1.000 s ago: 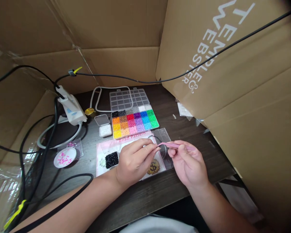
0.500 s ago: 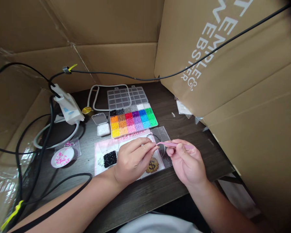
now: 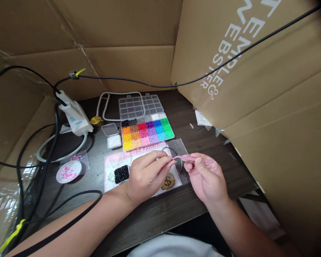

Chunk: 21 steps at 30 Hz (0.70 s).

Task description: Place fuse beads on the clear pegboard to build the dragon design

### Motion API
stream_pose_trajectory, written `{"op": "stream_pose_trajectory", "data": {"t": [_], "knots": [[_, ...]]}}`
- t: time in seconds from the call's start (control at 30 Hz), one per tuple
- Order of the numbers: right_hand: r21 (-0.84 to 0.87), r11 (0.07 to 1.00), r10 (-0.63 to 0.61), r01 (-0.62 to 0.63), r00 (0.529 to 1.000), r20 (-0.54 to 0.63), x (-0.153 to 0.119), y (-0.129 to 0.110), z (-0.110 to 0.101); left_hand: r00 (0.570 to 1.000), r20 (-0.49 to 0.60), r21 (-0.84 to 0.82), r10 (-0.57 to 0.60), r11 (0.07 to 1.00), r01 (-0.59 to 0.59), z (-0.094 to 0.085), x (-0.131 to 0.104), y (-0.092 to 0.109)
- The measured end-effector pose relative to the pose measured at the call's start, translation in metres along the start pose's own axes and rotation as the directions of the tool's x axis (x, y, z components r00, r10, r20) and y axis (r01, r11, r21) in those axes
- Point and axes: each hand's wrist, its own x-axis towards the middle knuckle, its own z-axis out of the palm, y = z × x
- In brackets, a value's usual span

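Pink tweezers (image 3: 200, 160) are gripped in my right hand (image 3: 207, 178), their bent tip pointing left. That tip meets the pinched fingertips of my left hand (image 3: 148, 173); whatever the fingers hold there is too small to make out. Beneath both hands lie a clear pegboard (image 3: 186, 176), with a curve of dark beads (image 3: 173, 151) on it, and a pink-edged bead pattern sheet (image 3: 107, 167) showing a brown dollar coin picture (image 3: 168, 182). A small box of black beads (image 3: 121, 174) rests on the sheet, left of my left hand.
Behind the sheet stands a bead case (image 3: 147, 134) with its lid folded back. Near it is a small box of white beads (image 3: 113, 142). At left are a white dish (image 3: 58, 175) with pink beads, a power strip (image 3: 76, 117) and black cables (image 3: 55, 132). Cardboard walls (image 3: 133, 67) surround the table.
The view shifts very slightly. Both hands keep their pose, with the tweezers' tip still at the left fingertips.
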Motion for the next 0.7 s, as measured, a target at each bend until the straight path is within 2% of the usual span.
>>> {"op": "stream_pose_trajectory", "data": {"t": [0.2, 0.27, 0.33, 0.37, 0.4, 0.47, 0.5, 0.53, 0.6, 0.7], "knots": [[-0.059, 0.997, -0.045, 0.043, 0.998, -0.039, 0.002, 0.002, -0.004, 1.0, -0.024, 0.045, 0.0, 0.999, 0.001, 0.0, 0.0, 0.0], [-0.133, 0.989, -0.077, 0.069, 0.996, -0.051, 0.001, 0.002, -0.007, 0.999, -0.024, 0.05, 0.024, 0.998, -0.023, -0.003, 0.002, 0.004], [-0.272, 0.957, -0.112, 0.103, 0.994, -0.018, -0.003, 0.002, -0.008, 0.992, 0.058, 0.002, 0.115, 0.993, -0.115, -0.005, 0.002, 0.01], [-0.359, 0.925, -0.128, 0.126, 0.992, 0.02, -0.005, 0.002, -0.008, 0.972, 0.122, -0.058, 0.199, 0.979, -0.193, -0.006, 0.001, 0.014], [-0.442, 0.883, -0.142, 0.155, 0.988, 0.063, -0.007, 0.002, -0.008, 0.933, 0.199, -0.117, 0.299, 0.953, -0.28, -0.006, -0.001, 0.018], [-0.568, 0.794, -0.162, 0.215, 0.976, 0.143, -0.011, 0.001, -0.006, 0.834, 0.338, -0.199, 0.437, 0.899, -0.391, -0.003, -0.006, 0.024], [-0.61, 0.757, -0.163, 0.233, 0.972, 0.17, -0.013, 0.001, -0.005, 0.786, 0.411, -0.226, 0.462, 0.887, -0.403, -0.001, -0.01, 0.026], [-0.639, 0.73, -0.16, 0.243, 0.97, 0.186, -0.013, 0.001, -0.004, 0.757, 0.466, -0.238, 0.457, 0.889, -0.391, 0.002, -0.013, 0.027], [-0.677, 0.696, -0.142, 0.239, 0.97, 0.197, -0.014, 0.001, -0.004, 0.72, 0.537, -0.278, 0.441, 0.898, -0.342, 0.008, -0.02, 0.026], [-0.708, 0.668, -0.112, 0.228, 0.972, 0.207, -0.012, 0.002, -0.004, 0.731, 0.566, -0.327, 0.382, 0.918, -0.226, 0.015, -0.025, 0.021]]}}
